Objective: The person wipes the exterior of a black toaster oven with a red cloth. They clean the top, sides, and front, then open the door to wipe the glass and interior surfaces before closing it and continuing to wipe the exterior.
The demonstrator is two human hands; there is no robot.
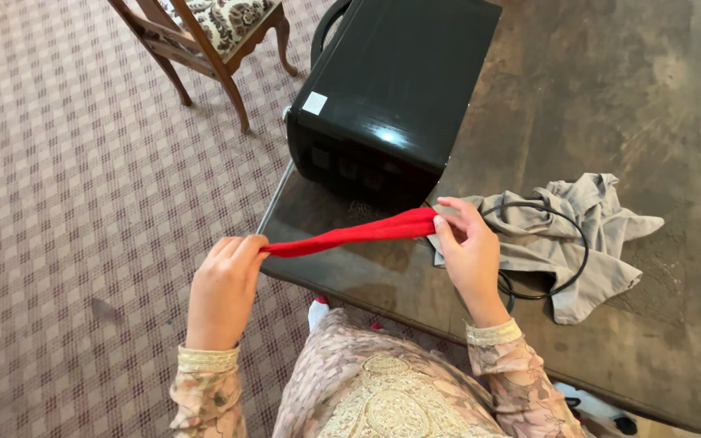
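The left hand [225, 280] is closed, pinching one end of a red cloth [350, 234] — stretched taut across the table [651, 97] edge to the right hand [468, 247], whose fingers grip the other end. Behind stands a black appliance [391, 89]; a grey cloth [565, 239] and a black cord [582, 243] lie right. The step looks like twisting or straightening — both grips must hold firm.

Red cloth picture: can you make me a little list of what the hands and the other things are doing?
left hand: pinches one end of the red cloth
right hand: pinches the other end
red cloth: stretched between both hands
black box: on the dark table
grey cloth: crumpled on table
black cable: loops over grey cloth
chair: on checked carpet
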